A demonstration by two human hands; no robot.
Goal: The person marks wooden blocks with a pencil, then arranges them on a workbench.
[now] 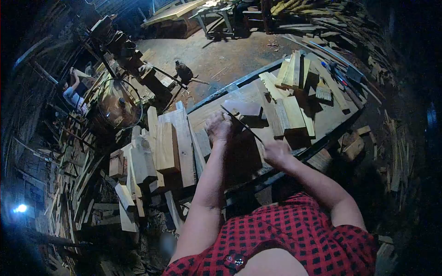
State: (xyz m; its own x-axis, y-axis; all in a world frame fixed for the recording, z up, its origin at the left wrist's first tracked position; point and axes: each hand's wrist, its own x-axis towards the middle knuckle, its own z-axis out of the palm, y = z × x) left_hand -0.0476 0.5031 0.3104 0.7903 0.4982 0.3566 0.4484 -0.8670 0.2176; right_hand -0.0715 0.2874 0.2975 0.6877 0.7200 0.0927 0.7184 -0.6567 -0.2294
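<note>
Head view has the left hand (218,126) curled up, its hold too hard to tell. A thin dark stick (246,128) slants over the bench (332,120), gripped by the right hand (277,154); a slip could poke the left fingers.

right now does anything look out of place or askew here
A dark shape, possibly a cat, sits on the brown floor beyond the wooden workbench, odd amid woodwork. Pale wooden blocks on the bench lie askew, at mixed angles.

Dim, edges warped, right hand seemingly blurred (277,154).
</note>
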